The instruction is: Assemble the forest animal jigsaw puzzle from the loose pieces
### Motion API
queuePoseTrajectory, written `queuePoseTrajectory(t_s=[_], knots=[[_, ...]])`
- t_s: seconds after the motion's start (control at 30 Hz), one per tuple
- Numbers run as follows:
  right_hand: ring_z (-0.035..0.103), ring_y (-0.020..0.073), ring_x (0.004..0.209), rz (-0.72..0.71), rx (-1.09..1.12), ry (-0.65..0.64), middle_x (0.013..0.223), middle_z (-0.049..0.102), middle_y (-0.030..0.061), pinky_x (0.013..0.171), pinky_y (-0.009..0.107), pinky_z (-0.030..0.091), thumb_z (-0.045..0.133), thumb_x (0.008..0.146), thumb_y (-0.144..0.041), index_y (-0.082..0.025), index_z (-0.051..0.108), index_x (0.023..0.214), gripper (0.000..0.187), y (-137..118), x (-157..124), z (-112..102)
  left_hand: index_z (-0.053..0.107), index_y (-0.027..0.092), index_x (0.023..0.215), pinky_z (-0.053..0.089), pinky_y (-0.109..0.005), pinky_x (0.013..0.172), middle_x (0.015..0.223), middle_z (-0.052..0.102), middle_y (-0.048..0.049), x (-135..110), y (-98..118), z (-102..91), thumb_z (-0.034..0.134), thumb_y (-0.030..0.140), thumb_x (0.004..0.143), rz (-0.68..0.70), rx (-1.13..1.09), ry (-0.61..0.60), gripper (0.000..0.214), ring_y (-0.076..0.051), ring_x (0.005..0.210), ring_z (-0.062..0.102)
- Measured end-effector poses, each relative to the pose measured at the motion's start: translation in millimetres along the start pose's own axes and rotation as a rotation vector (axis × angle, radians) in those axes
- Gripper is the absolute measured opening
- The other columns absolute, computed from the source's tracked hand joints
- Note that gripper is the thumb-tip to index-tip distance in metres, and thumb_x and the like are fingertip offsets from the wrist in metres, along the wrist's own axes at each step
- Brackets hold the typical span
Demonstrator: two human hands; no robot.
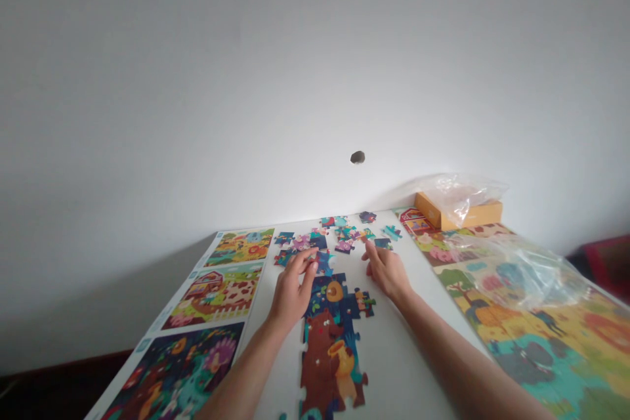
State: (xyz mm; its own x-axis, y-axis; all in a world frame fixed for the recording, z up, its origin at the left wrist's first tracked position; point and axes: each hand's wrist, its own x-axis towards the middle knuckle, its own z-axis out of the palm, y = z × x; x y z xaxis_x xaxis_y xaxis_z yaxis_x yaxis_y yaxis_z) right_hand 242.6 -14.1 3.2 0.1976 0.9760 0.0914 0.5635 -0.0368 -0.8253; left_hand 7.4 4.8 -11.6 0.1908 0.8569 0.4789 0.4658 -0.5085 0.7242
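Left hand (291, 294) curled, fingertips at loose jigsaw pieces (301, 243); grip cannot be confirmed. Right hand (386, 270) part open, nothing held, beside assembled bear puzzle section (329, 348) on white bench (398, 367).

Person's own body, two items in view.

Item 1: left hand (291, 295) with left forearm (246, 374). Five digits, short rounded fingernails (315, 266), tapered wrist, smooth skin, bare as far as visible.

Item 2: right hand (386, 270) with right forearm (467, 361). Matching build, slim fingers (373, 253), narrow wrist, bare up to the lower frame edge. Garments: none visible on either item.
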Motion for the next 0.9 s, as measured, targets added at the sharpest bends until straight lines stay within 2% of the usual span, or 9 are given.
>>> queuePoseTrajectory(t_s=[0.1,0.17,0.3,0.37,0.47,0.6,0.73,0.9], knots=[[0.061,0.0159,0.061,-0.066,-0.030,0.050,0.067,0.068,0.0033,0.062,0.026,0.040,0.033,0.096,-0.054,-0.020,0.067,0.079,0.051,-1.6,0.3,-2.1,0.058,0.021,0.119,0.055,-0.029,0.086,0.115,0.068,-0.0091,0.3,-0.9,-0.5,0.045,0.034,0.096,0.013,0.027,0.004,0.030,-0.018,0.099,0.068],[0.060,0.0155,0.063,-0.158,-0.001,0.030,0.072,0.069,0.0034,0.062,0.025,0.040,0.041,0.094,-0.051,-0.019,0.067,0.084,0.042,-4.8,-2.3,-1.3,0.058,0.021,0.117,0.055,-0.029,0.085,0.113,0.068,-0.0095,-0.1,-0.6,-0.1,0.045,0.035,0.096,0.009,0.024,-0.001,0.029,-0.019,0.098,0.068],[0.052,0.0125,0.057,-0.302,0.109,-0.223,0.068,0.064,0.0004,0.054,0.023,0.036,0.058,0.086,-0.050,-0.019,0.068,0.090,0.033,-10.4,-11.4,6.7,0.059,0.020,0.109,0.055,-0.030,0.086,0.109,0.067,-0.0090,-2.0,3.0,2.5,0.046,0.034,0.095,0.045,0.002,-0.073,0.023,-0.018,0.097,0.067],[0.046,0.0106,0.052,-0.300,0.150,-0.318,0.059,0.057,-0.0023,0.050,0.023,0.032,0.061,0.084,-0.049,-0.018,0.066,0.081,0.031,-10.3,-14.4,12.2,0.060,0.020,0.106,0.055,-0.029,0.085,0.105,0.066,-0.0084,-2.9,5.3,3.5,0.046,0.033,0.095,0.089,-0.004,-0.118,0.022,-0.018,0.096,0.066],[0.041,0.0094,0.050,-0.261,0.221,-0.336,0.055,0.050,-0.0043,0.048,0.022,0.028,0.060,0.084,-0.048,-0.017,0.059,0.072,0.033,-7.3,-13.7,17.6,0.064,0.020,0.107,0.054,-0.031,0.086,0.102,0.065,-0.0083,-2.9,7.2,3.3,0.045,0.031,0.095,0.141,0.029,-0.139,0.024,-0.019,0.099,0.063],[0.044,0.0102,0.055,-0.266,0.316,-0.312,0.062,0.053,-0.0030,0.052,0.023,0.032,0.058,0.085,-0.048,-0.017,0.059,0.074,0.033,-3.9,-7.9,18.6,0.067,0.022,0.113,0.053,-0.033,0.087,0.102,0.066,-0.0081,-0.8,5.0,2.4,0.046,0.031,0.095,0.170,0.075,-0.103,0.028,-0.020,0.100,0.062],[0.049,0.0118,0.062,-0.261,0.370,-0.305,0.068,0.058,-0.0016,0.057,0.023,0.035,0.059,0.085,-0.048,-0.016,0.060,0.078,0.032,-2.6,-5.2,19.8,0.069,0.023,0.109,0.052,-0.034,0.085,0.099,0.069,-0.0062,1.3,3.3,1.7,0.051,0.030,0.093,0.201,0.121,-0.083,0.024,-0.020,0.097,0.061],[0.047,0.0109,0.060,-0.251,0.426,-0.322,0.066,0.056,-0.0022,0.055,0.023,0.034,0.053,0.089,-0.048,-0.017,0.059,0.079,0.034,-1.5,-5.5,21.8,0.069,0.023,0.103,0.051,-0.034,0.085,0.097,0.072,-0.0041,2.5,4.2,0.4,0.055,0.029,0.092,0.244,0.174,-0.073,0.019,-0.020,0.094,0.060]])
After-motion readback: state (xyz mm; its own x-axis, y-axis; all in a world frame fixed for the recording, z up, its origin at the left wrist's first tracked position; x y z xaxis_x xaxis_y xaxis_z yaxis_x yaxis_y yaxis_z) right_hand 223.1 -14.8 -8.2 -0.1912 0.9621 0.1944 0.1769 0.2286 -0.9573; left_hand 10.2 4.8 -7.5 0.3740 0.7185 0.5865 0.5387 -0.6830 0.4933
